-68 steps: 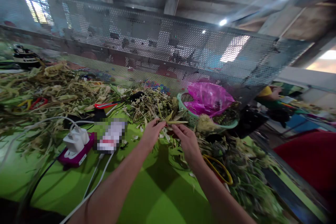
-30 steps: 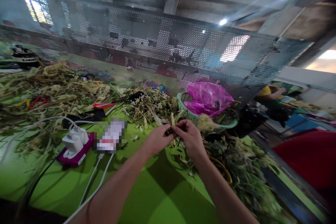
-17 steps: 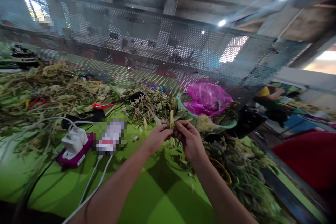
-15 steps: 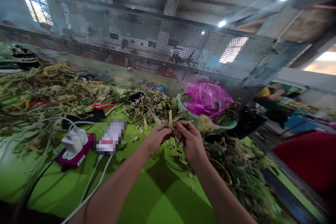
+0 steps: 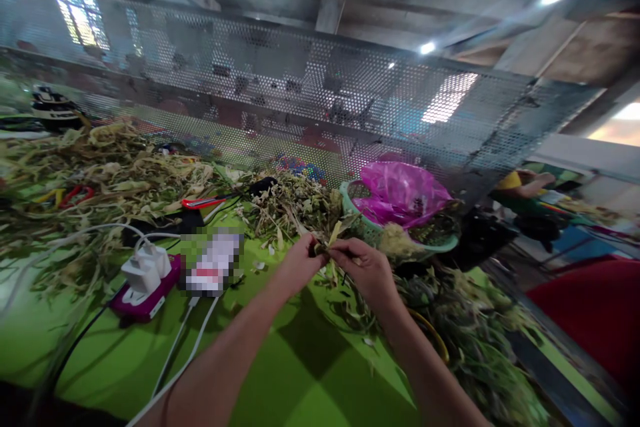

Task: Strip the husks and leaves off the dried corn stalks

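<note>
My left hand (image 5: 301,263) and my right hand (image 5: 364,267) meet over the green table (image 5: 310,373), fingers closed in a pinch. Between them is a piece of dried plant (image 5: 335,233) with a pale yellowish strip that sticks up and leans right. My left fingers grip its left side, and my right thumb and finger pinch it from the right. Its lower part is mostly hidden by my fingers. Just behind my hands lies a heap of dry plant bits (image 5: 295,203). Small pale scraps (image 5: 258,265) are scattered on the table nearby.
A green basket (image 5: 430,250) with a pink plastic bag (image 5: 405,190) stands behind my right hand. More plant material (image 5: 480,327) lies right, a large pile (image 5: 110,167) left. A phone (image 5: 213,263), a purple power strip (image 5: 145,303) and a red cutter (image 5: 205,202) are left.
The pale strip stood nearly upright and now leans right. My hands have turned and come closer together on the plant piece. The whole view has shifted slightly.
</note>
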